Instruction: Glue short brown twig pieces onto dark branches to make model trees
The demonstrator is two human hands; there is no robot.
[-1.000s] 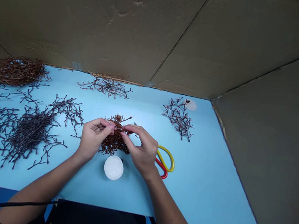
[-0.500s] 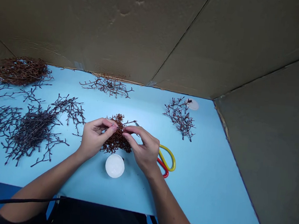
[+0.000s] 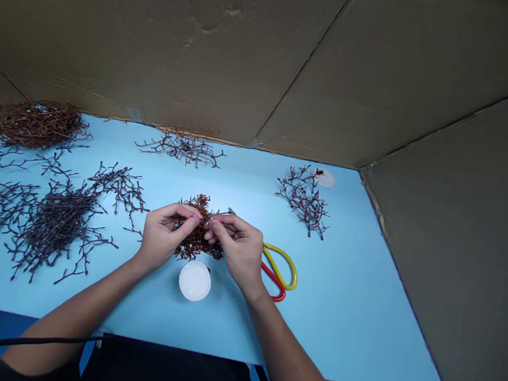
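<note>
My left hand and my right hand face each other over a pile of short reddish-brown twig pieces. Thumb and forefinger of the left are pinched together, with what they grip too small to make out. A pinch also closes my right hand, its fingertips almost meeting the left ones; a thin dark twig seems to stick out behind it, but whether it is held I cannot tell. Below the pile stands a small white cup. Scissors with yellow and red handles lie beside the right wrist, partly hidden by it.
Dark branching twigs spread over the left of the light-blue table. A brown twig bundle fills the back left corner. More twigs lie at the back, others at right near a white disc. Cardboard walls enclose the table.
My right hand has shifted slightly left and turned, bringing its fingertips closer to the left hand's. The left hand stays pinched, nearly in place.
</note>
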